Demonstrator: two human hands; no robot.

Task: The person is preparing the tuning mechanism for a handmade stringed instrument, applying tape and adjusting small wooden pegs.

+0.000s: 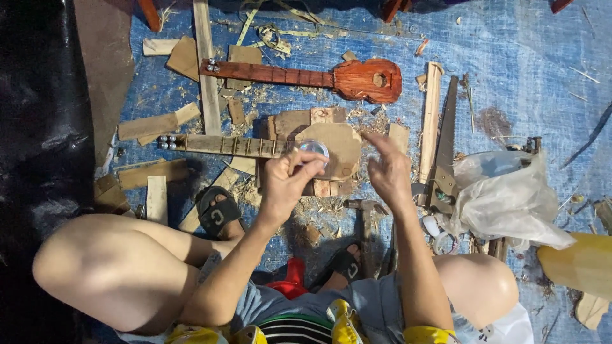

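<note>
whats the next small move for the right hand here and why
Probably bring the right hand across to the clear round lid. The left hand holds it over the unfinished guitar body, while the right hangs empty and open beside it.

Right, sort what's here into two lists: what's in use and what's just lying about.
In use:
left hand, grip on small clear round container
right hand, fingers spread, holding nothing
unfinished wooden ukulele

Lying about:
finished reddish ukulele
handsaw
hammer
clear plastic bag
wood offcuts
</note>
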